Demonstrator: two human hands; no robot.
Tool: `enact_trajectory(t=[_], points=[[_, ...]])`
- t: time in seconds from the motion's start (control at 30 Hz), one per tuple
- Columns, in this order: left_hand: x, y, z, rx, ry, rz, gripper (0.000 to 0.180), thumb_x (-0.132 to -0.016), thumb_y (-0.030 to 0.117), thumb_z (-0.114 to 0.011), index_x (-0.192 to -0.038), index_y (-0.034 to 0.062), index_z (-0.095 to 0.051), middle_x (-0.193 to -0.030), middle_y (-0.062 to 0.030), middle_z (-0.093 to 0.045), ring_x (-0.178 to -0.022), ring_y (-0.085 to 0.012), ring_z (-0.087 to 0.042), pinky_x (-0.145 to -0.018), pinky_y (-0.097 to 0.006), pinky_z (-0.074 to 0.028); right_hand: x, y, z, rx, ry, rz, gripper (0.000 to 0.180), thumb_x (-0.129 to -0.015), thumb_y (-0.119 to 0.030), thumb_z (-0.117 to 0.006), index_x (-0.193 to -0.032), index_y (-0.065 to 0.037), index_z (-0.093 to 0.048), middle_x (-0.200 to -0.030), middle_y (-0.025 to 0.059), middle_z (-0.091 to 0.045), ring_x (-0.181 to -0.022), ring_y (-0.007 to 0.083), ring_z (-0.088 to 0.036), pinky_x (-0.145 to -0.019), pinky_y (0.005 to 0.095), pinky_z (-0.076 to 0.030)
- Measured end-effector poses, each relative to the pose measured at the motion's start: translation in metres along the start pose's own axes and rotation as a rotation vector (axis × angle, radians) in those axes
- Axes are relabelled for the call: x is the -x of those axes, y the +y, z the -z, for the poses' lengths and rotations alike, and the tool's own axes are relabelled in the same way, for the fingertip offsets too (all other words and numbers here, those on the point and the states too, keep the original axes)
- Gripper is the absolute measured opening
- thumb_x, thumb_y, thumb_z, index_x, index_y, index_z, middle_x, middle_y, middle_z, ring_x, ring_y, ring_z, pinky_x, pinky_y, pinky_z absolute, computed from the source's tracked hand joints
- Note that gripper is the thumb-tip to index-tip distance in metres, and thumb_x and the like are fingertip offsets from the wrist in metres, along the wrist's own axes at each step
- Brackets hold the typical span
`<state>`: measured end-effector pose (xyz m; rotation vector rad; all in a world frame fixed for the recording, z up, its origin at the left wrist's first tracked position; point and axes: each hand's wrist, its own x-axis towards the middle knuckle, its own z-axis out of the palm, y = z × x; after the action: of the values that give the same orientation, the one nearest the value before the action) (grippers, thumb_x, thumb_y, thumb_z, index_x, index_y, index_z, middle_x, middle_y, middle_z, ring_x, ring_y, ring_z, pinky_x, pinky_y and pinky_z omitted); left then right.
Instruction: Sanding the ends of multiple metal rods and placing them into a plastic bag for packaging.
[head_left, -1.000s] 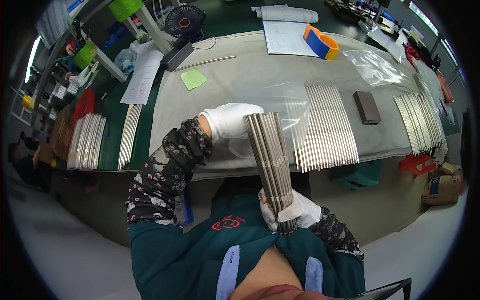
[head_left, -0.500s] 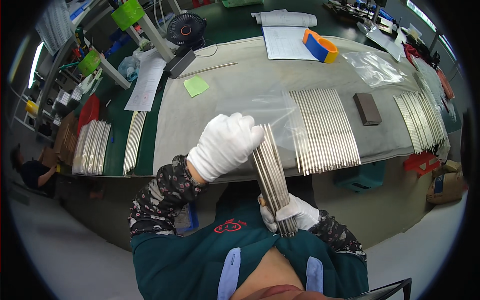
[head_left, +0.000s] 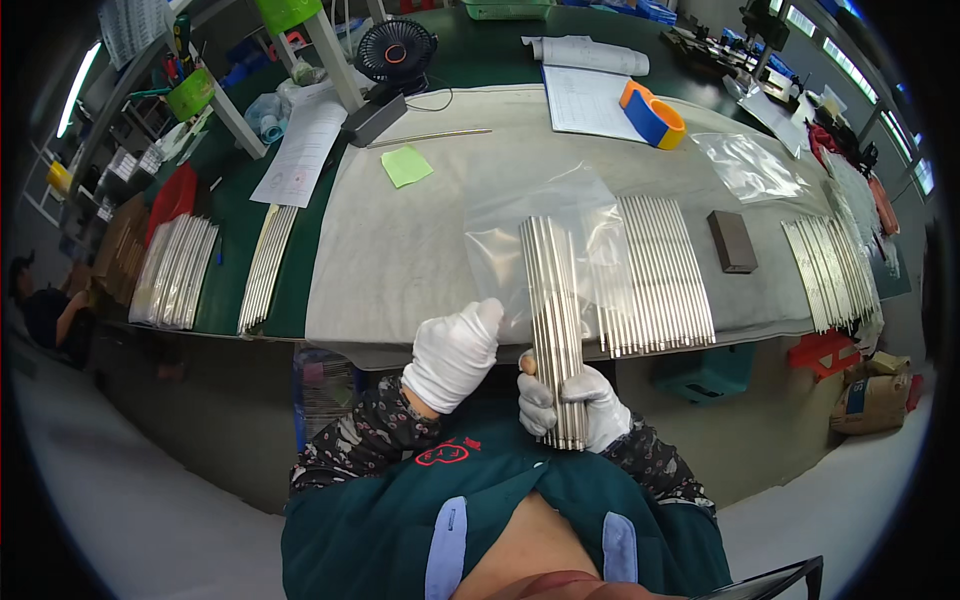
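A bundle of thin silvery metal rods (head_left: 553, 330) stands almost upright, tilted slightly, with my gloved right hand (head_left: 572, 405) wrapped round its lower part. Round the upper ends shows a clear plastic bag (head_left: 490, 255); I cannot tell how far the rods reach inside it. My left hand (head_left: 455, 355), in a white glove, is closed at the bag's lower left edge, and its fingertips seem to pinch the film. Just right of the bundle, a row of similar rods (head_left: 665, 280) lies side by side on the grey cloth, partly behind the bag.
A dark brown block (head_left: 732, 242) and more rods (head_left: 830, 270) lie to the right. Farther back are an empty plastic bag (head_left: 750, 165), an orange-and-blue tape dispenser (head_left: 653, 115), papers (head_left: 595, 100), a green note (head_left: 406, 166) and a small fan (head_left: 396, 52). Bagged rods (head_left: 175, 270) lie at left.
The bundle has gone from leaning left to nearly upright, its upper ends now at the bag. My left hand has moved down from the rod tops to the bag's edge.
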<state>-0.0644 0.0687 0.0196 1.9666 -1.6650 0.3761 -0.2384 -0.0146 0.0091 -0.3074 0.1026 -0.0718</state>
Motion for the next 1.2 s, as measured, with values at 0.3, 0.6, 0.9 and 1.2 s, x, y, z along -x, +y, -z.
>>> enact_trajectory(t=[0.3,0.6,0.9,1.2], points=[[0.034,0.003,0.009,0.171,0.042,-0.301,0.022,-0.066,0.003,-0.068,-0.075,0.0102,-0.050,-0.061,-0.0056,-0.048,-0.049,-0.0256,-0.052,-0.045,-0.036,-0.041,-0.049,-0.019,-0.005,-0.059,0.155,0.286,0.042,-0.076,-0.021,-0.067,-0.109,0.001,-0.054,-0.083,0.0062,-0.053,-0.066,0.0198,-0.056,-0.060,0.0320,-0.050],[0.027,-0.008,0.019,0.448,0.277,-0.261,0.023,-0.072,-0.004,-0.068,-0.074,0.0083,-0.048,-0.063,-0.0066,-0.051,-0.049,-0.0263,-0.052,-0.044,-0.036,-0.040,-0.097,-0.074,0.004,1.300,0.713,0.249,0.046,-0.079,-0.015,-0.065,-0.118,0.006,-0.052,-0.096,0.0160,-0.065,-0.074,0.0223,-0.065,-0.068,0.0308,-0.055],[0.068,-0.032,0.016,0.436,0.166,-0.209,0.022,-0.071,-0.002,-0.068,-0.074,0.0094,-0.050,-0.058,-0.0051,-0.046,-0.046,-0.0251,-0.049,-0.042,-0.036,-0.039,-0.071,-0.006,-0.028,2.517,0.443,0.628,0.060,-0.077,-0.033,-0.066,-0.124,0.000,-0.050,-0.130,0.0295,-0.043,-0.129,0.0449,-0.036,-0.108,0.0557,-0.023],[0.060,-0.047,0.013,0.654,-0.273,-0.188,0.025,-0.070,0.007,-0.076,-0.070,0.0110,-0.052,-0.055,-0.0036,-0.051,-0.045,-0.0248,-0.051,-0.043,-0.035,-0.038,-0.043,-0.030,-0.029,2.300,0.033,0.338,0.067,-0.074,-0.027,-0.072,-0.129,-0.002,-0.046,-0.142,0.0253,-0.032,-0.132,0.0464,-0.030,-0.108,0.0586,-0.023]])
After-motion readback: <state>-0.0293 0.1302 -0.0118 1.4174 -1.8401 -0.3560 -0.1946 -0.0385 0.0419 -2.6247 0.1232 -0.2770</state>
